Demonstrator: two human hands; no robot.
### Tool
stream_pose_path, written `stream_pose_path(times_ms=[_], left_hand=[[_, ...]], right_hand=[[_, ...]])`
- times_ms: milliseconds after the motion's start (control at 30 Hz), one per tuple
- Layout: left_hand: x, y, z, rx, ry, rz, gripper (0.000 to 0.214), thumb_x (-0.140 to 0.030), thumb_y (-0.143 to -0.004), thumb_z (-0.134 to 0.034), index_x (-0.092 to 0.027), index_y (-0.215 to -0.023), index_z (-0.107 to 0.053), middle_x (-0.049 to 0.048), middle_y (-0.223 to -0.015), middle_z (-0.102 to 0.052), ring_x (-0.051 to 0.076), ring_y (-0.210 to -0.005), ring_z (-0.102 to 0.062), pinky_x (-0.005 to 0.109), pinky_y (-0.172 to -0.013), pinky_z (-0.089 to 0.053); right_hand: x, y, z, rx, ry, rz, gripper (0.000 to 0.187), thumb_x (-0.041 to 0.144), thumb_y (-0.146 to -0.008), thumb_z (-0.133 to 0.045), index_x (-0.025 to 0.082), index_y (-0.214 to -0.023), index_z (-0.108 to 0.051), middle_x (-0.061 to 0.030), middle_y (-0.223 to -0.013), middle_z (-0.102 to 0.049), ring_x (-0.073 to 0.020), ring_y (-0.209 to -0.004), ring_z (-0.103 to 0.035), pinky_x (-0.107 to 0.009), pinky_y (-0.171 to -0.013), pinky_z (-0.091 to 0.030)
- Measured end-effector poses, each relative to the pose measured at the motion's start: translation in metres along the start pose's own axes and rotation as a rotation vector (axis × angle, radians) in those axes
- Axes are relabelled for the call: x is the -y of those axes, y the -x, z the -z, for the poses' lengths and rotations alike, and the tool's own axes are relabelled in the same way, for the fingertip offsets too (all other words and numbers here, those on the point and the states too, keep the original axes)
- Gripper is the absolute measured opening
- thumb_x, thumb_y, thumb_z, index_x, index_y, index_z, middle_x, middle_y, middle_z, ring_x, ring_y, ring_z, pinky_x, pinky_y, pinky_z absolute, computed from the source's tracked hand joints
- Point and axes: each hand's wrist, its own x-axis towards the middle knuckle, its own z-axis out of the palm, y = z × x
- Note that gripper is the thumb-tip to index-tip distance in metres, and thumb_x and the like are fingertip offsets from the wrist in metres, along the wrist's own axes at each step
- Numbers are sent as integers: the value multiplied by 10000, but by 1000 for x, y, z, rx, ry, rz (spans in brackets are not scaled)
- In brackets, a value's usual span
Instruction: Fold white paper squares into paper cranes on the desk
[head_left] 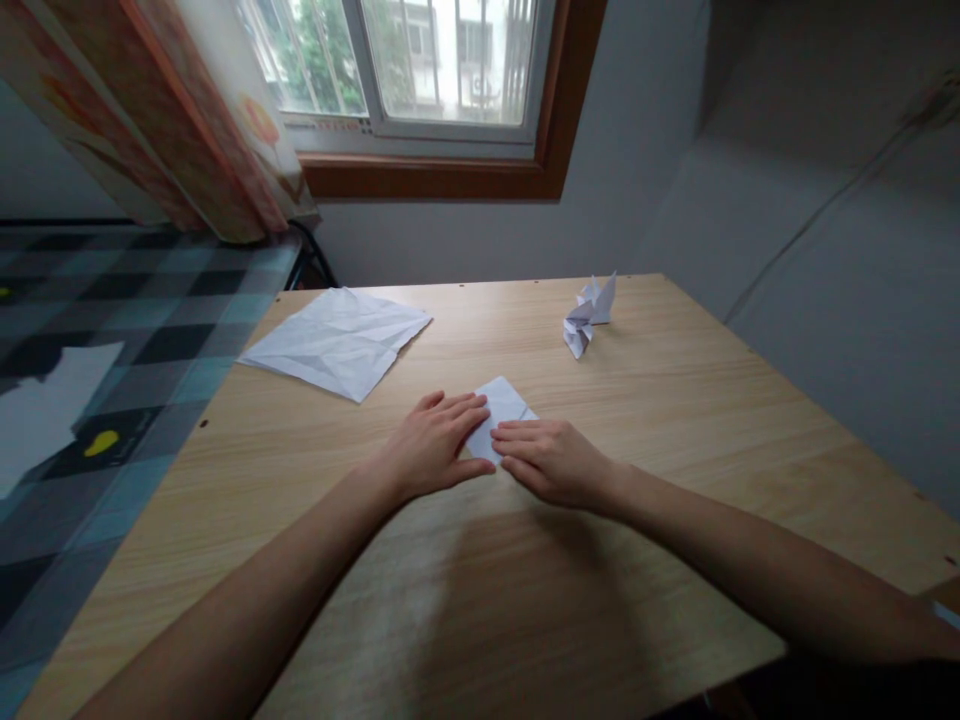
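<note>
A small folded sheet of white paper [501, 398] lies flat near the middle of the wooden table, one corner pointing away from me. My left hand [439, 440] rests on its left side, fingers stretched out and the thumb apart along the near edge. From the right, my right hand [551, 458] lies over the paper's near right part, its fingers extended and pressing down. The two hands almost meet at the front of the paper. Parts of the paper under the fingers are hidden.
A larger creased white sheet [341, 340] lies at the table's back left. Folded paper figures [589, 312] stand at the back right. Left of the wooden table [300, 600] is a checked cloth surface [165, 310] with a torn white paper [45, 410]. A window and curtain are behind.
</note>
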Motion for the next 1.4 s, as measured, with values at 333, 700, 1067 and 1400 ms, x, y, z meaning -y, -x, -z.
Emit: stream_pose_path(times_ms=[333,700,1067,1400], left_hand=[[-3,0,2,26,-36,13,732,-682,-849,-567,-184,-1383,-528,145,-1489,-515,336,-1384,-460,573,-1147,-293],[-7,0,3,78,-108,129,869,-733,-839,-518,-159,-1484,-421,167,-1567,-399,347,-1447,-370,568,-1180,-234],[-3,2,-4,-11,-78,111,952,-755,-827,-521,-134,-1522,-324,210,-1550,-408,371,-1440,-359,558,-1173,-250],[2,5,-8,-254,17,124,1072,-673,-864,-543,-142,-1577,55,261,-1603,-251,391,-1462,-298,550,-1139,-299]], right_hand=[[-44,-20,-4,68,144,-212,366,217,-985,-466,119,-1298,-629,-142,-1373,-628,-280,-1278,-585,-473,-1099,-429],[-26,-6,0,-128,-121,-506,230,226,-924,-553,155,-970,-767,-130,-1187,-730,-262,-1118,-666,-418,-1023,-494],[-42,-38,4,-352,-1097,-1123,501,146,-695,-758,127,-1179,-631,-160,-1104,-731,-160,-650,-671,-243,-466,-499],[-38,-44,24,-625,-400,-619,167,179,-783,-612,160,-890,-738,-68,-887,-725,-224,-845,-657,-371,-810,-524]])
